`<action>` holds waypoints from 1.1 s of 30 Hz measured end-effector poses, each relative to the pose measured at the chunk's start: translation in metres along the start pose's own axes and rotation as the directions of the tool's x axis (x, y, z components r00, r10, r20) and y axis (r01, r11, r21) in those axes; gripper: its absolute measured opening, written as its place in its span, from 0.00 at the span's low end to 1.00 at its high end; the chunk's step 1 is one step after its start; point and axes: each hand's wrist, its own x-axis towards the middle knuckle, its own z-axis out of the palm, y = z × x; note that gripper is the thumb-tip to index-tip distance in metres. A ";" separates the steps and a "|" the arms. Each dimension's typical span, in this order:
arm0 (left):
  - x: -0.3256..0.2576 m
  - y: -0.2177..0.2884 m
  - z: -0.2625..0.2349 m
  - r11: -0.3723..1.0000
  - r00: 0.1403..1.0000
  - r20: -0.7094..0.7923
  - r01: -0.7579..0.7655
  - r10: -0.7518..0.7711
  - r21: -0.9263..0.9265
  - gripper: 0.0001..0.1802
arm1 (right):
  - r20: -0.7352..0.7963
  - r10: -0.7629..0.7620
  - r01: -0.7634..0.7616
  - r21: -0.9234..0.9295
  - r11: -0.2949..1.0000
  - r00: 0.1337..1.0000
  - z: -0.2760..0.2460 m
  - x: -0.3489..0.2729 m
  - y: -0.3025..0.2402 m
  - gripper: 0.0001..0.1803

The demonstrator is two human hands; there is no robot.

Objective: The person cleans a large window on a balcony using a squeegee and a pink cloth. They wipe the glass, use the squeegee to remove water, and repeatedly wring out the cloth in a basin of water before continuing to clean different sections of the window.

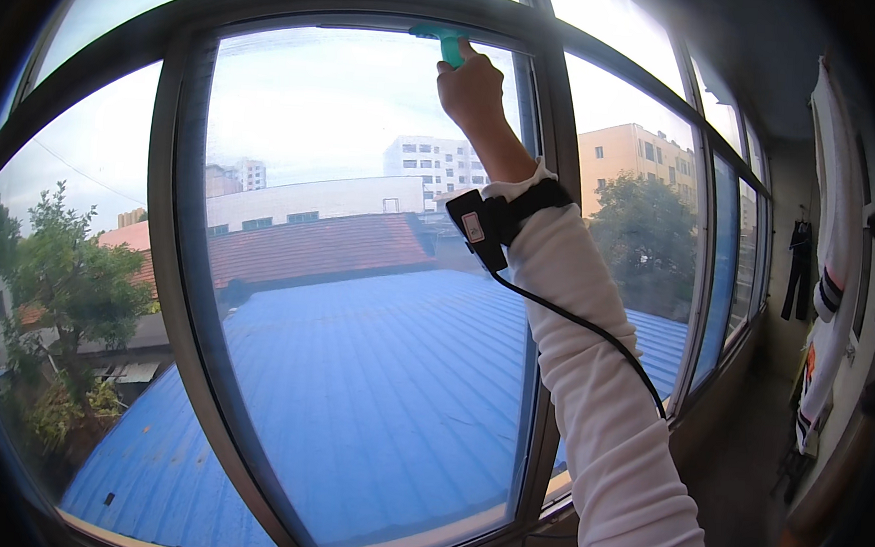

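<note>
My right hand (472, 87) is raised to the top of the middle window pane (314, 156), its fingers wrapped round the handle of a green window squeegee (451, 49). The squeegee's head lies against the upper edge of the glass, close under the dark top bar of the frame (374, 7). A white sleeve covers that arm, and a black box-shaped device (480, 226) is strapped at the wrist with a cable running down the forearm. My left hand is out of the picture.
Dark upright frame bars (176, 207) border the pane on both sides. More panes stretch left and right. Outside lies a blue corrugated roof (380, 390), with trees and buildings beyond. White cloth (833, 197) and dark trousers (798, 265) hang along the right wall.
</note>
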 end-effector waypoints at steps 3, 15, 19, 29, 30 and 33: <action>0.003 0.000 0.000 1.000 1.000 0.008 0.015 -0.015 0.003 0.20 | 0.024 0.020 -0.020 -0.019 1.000 1.000 -0.007 -0.011 -0.003 0.32; 0.007 -0.005 0.003 0.998 0.997 0.037 0.068 -0.068 0.001 0.21 | 0.083 0.028 -0.031 0.038 0.999 0.996 -0.022 -0.064 0.004 0.29; 0.006 -0.008 0.003 0.997 0.996 0.045 0.082 -0.082 -0.007 0.21 | 0.099 0.016 -0.017 0.016 1.000 0.995 -0.025 -0.087 0.012 0.29; -0.008 -0.020 -0.006 0.993 0.992 0.060 0.114 -0.111 -0.043 0.22 | 0.194 0.044 -0.048 0.017 0.999 0.980 -0.053 -0.165 0.017 0.30; -0.010 -0.022 -0.007 0.992 0.992 0.060 0.115 -0.112 -0.046 0.22 | 0.213 0.074 -0.082 0.030 0.996 0.974 -0.057 -0.174 0.017 0.30; -0.018 -0.026 -0.012 0.991 0.991 0.067 0.122 -0.118 -0.057 0.22 | 0.265 0.140 -0.160 0.054 0.986 0.954 -0.069 -0.201 0.014 0.30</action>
